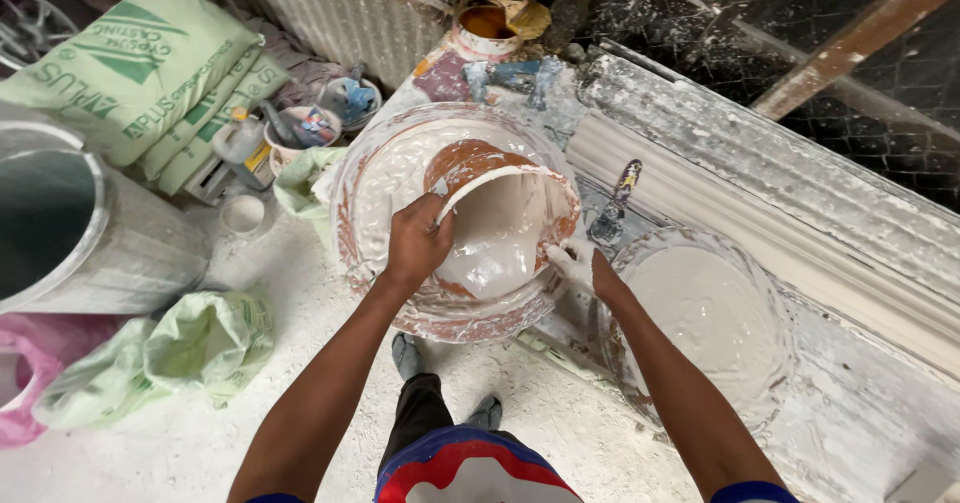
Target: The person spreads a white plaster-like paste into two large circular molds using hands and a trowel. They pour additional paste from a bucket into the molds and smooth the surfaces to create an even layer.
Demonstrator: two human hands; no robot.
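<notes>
Both hands grip the orange plastic bowl of wet white plaster (pixel 505 225), left hand (pixel 418 243) on its rim, plaster-coated right hand (pixel 580 266) beneath, tilted above the big round plaster-crusted basin (pixel 375 193).

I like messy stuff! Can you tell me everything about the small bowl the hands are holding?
The small bowl is round, rusty orange outside and caked with white splashes. It looks like flexible plastic or rubber, though that is hard to tell. It is tilted on its side, holding thick, creamy white paste. The left hand grips its rim, and the right hand, smeared white, touches its lower right edge. It sits over a bigger white-crusted basin, beside a round mould filled with the same paste.
</notes>
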